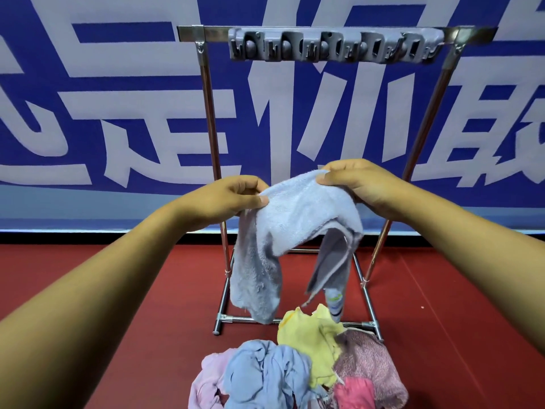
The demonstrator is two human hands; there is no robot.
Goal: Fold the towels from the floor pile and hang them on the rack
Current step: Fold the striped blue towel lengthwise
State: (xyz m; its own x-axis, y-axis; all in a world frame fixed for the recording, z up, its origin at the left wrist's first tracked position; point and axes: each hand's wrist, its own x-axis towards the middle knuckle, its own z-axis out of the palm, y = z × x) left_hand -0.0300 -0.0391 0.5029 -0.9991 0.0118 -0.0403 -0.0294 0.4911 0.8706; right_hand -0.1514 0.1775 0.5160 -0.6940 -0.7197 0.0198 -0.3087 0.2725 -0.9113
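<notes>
I hold a light blue towel (pixel 298 225) up in front of me with both hands. My left hand (pixel 227 199) pinches its left top edge, and my right hand (pixel 359 184) grips its right top edge. The cloth sags between them and two ends hang down toward the floor. Below lies the pile of towels (pixel 298 367) on the red floor: pink, blue, yellow, mauve and bright pink pieces. Behind the towel stands the metal rack (pixel 209 113), its top bar (pixel 212 32) above my hands.
A grey plastic strip of clips (pixel 333 45) hangs on the rack's top bar. A blue wall banner (pixel 103 98) with large white characters stands right behind the rack. Red floor (pixel 147 290) stretches to both sides.
</notes>
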